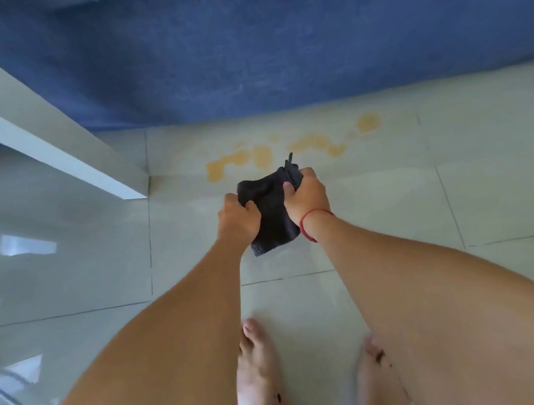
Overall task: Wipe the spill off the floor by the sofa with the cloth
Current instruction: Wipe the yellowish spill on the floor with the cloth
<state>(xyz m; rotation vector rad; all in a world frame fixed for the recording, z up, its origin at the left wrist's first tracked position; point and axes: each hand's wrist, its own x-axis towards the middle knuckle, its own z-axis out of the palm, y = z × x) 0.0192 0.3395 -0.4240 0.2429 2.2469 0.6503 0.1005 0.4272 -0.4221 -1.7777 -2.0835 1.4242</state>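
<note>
Head view: our left hand [238, 218] and right hand [306, 196] both clench the dark cloth [269, 217]. The orange spill [252, 159] lies on the floor [395, 190] just beyond, before the sofa [270, 45].

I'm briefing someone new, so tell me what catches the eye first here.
The yellow-orange spill stands out, splashed in patches across the pale floor tiles just before the blue sofa. In front of it, the left hand and right hand grip a dark cloth between them, held short of the spill.

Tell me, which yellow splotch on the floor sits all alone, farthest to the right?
The round blob nearest the blue sofa, right of the streaky patches. It is a separate spot; the others string together.
</note>
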